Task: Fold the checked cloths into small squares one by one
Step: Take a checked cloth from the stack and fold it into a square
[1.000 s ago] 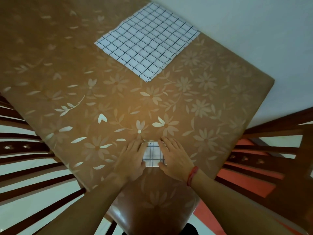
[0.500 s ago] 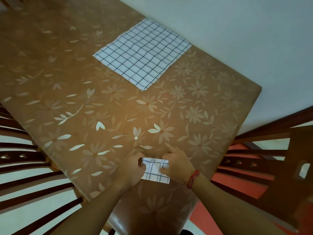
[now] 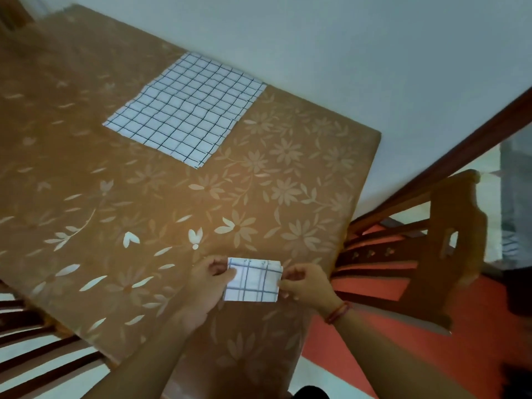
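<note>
Item: folded checked cloth [image 3: 253, 283], a small rectangle stretched between both grips, over the near desk [image 3: 144, 211] edge. Left grip [image 3: 210, 280] pinches one end, right grip [image 3: 308, 283] the other (both closed on it). Handling: align corners before creasing. Change: rumpled half a second ago, now taut. Unfolded cloth [image 3: 187, 108]: well beyond both grips.

Two forearms show, uncovered from the near edge of the view up to the hands. The left hand [image 3: 205, 286] and its wrist are bare. The right hand [image 3: 309, 283] is also bare, but its wrist carries a thin red bracelet [image 3: 338, 312] that looks like cord or thread, wound in what seem to be two close strands. At the near edge, between the arms, sits a small dark patch [image 3: 309, 393], possibly clothing, too dim to identify.
</note>
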`<state>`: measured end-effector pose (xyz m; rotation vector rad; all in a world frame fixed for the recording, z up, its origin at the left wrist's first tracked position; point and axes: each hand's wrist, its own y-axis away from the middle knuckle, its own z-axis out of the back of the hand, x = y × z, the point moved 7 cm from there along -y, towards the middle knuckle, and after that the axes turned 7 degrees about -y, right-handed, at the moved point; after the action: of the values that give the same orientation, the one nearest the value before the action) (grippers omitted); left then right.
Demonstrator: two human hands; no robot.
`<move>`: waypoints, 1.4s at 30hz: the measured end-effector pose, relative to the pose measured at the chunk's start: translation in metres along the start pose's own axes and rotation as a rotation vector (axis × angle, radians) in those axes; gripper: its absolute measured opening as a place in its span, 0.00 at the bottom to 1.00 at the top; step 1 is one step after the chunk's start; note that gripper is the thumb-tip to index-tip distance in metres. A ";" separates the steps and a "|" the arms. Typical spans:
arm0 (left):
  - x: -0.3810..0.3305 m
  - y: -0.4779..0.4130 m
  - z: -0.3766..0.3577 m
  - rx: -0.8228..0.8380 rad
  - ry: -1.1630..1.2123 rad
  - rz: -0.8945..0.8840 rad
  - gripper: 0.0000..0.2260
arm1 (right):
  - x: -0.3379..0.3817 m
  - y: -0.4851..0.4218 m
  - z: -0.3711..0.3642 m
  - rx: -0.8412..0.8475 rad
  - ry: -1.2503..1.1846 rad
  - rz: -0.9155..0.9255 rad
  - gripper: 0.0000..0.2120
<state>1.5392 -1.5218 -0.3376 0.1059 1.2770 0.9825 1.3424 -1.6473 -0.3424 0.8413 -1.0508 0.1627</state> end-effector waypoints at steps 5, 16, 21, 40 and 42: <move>-0.032 0.000 -0.029 0.107 0.076 -0.033 0.06 | -0.017 0.014 0.022 -0.021 -0.202 -0.129 0.07; -0.068 -0.015 -0.076 0.175 -0.046 -0.155 0.09 | -0.035 0.029 0.058 -0.206 -0.326 -0.150 0.02; -0.074 -0.028 -0.084 0.155 -0.136 -0.222 0.16 | -0.038 0.026 0.068 -0.297 -0.380 -0.172 0.03; -0.080 -0.093 -0.091 0.114 -0.344 -0.210 0.09 | -0.039 -0.026 0.071 -0.425 -0.340 -0.244 0.09; -0.085 -0.098 -0.094 0.126 -0.340 -0.217 0.09 | -0.039 -0.031 0.072 -0.435 -0.339 -0.254 0.10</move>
<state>1.5183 -1.6788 -0.3618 0.2180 1.0116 0.6641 1.2871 -1.7075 -0.3740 0.6062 -1.2242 -0.4251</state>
